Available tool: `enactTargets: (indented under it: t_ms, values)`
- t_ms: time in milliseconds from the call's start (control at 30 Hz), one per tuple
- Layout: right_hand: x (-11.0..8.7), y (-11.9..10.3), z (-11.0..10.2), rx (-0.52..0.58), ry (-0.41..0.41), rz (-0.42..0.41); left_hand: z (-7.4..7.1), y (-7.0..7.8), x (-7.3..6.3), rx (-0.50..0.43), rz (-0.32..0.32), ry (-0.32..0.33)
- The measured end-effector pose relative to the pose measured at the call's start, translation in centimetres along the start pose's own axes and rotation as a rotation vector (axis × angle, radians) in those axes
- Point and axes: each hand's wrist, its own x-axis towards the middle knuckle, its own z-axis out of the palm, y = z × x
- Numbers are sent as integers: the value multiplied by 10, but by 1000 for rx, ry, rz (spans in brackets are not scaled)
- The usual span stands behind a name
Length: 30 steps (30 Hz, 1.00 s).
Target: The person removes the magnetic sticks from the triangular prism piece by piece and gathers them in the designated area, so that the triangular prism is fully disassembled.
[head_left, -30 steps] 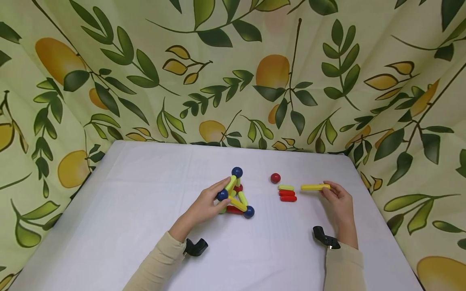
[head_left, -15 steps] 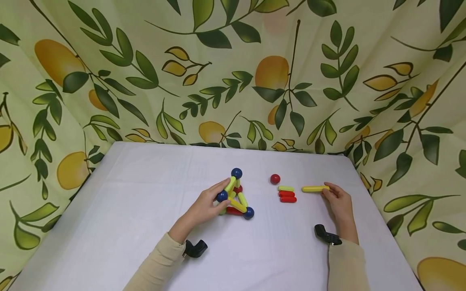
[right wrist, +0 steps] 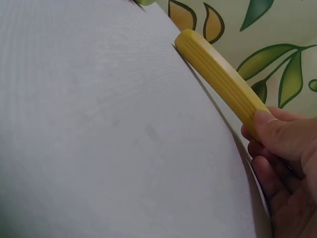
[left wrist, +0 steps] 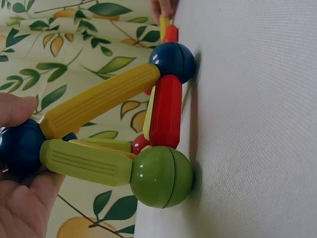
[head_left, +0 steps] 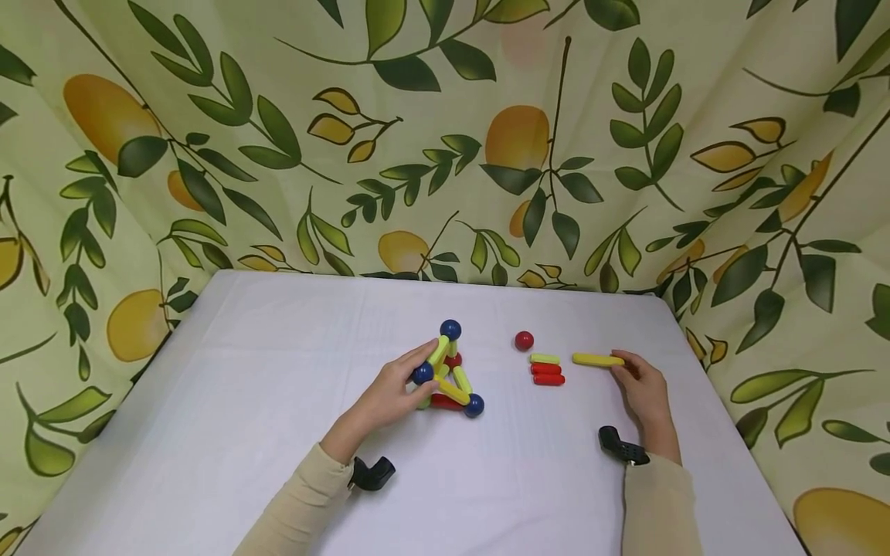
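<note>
My left hand [head_left: 389, 390] grips a blue ball [left wrist: 20, 148] at the upper corner of a frame built from rods and balls. A yellow rod [left wrist: 101, 101] and a light green rod [left wrist: 86, 162] slope down from that ball. Lower on the frame, a red rod [left wrist: 166, 111] links another blue ball [left wrist: 173, 62] with a green ball [left wrist: 162, 176] at the table surface. Off to the right, my right hand [head_left: 643, 386] pinches one end of a long yellow rod [right wrist: 220, 77] between thumb and fingers, its free end pointing left toward the loose rods.
Between the hands lie a short light green rod [head_left: 545, 358] and two red rods [head_left: 548, 380] in a row. A red ball [head_left: 524, 340] sits just behind them. The white table [head_left: 278, 340] ends at a leaf-patterned curtain [head_left: 431, 154].
My right hand, still pinching the yellow rod, has shifted very slightly left. The left hand and the frame stay nearly in place.
</note>
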Motion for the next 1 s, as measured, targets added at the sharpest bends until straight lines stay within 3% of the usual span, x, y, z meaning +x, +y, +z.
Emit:
enactTargets:
  t_ms: [633,767,1000]
  values:
    - [-3,-1,-6,-22,12,37,2,2,5,11,32,14]
    - [-3,-1,-6,20,74,74,5,5,4,21,-3,48]
    - [-7,-16,0,152,262,104,-2,3,0,-16,-136,69]
